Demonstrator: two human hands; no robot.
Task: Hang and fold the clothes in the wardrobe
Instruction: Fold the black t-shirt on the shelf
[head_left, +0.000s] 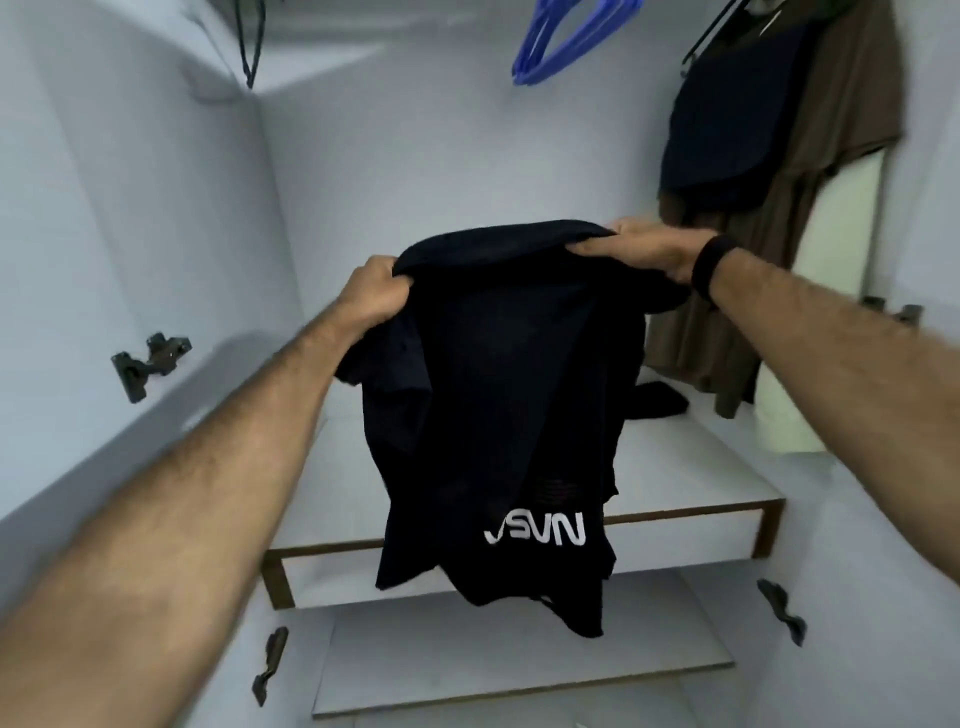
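Note:
A black T-shirt (498, 405) with white lettering near its lower hem hangs upside down in front of the open wardrobe. My left hand (375, 291) grips its top edge on the left. My right hand (647, 248), with a black band on the wrist, grips the top edge on the right. The shirt drapes down past the wardrobe shelf (675, 457). Part of the shelf is hidden behind the cloth.
Blue hangers (561, 41) hang at the top centre. A dark garment (737, 114) and a brown garment (831, 182) hang at the right. A small black item (657, 400) lies on the shelf. A lower shelf (519, 670) sits beneath. Door hinges (148, 361) stick out at the sides.

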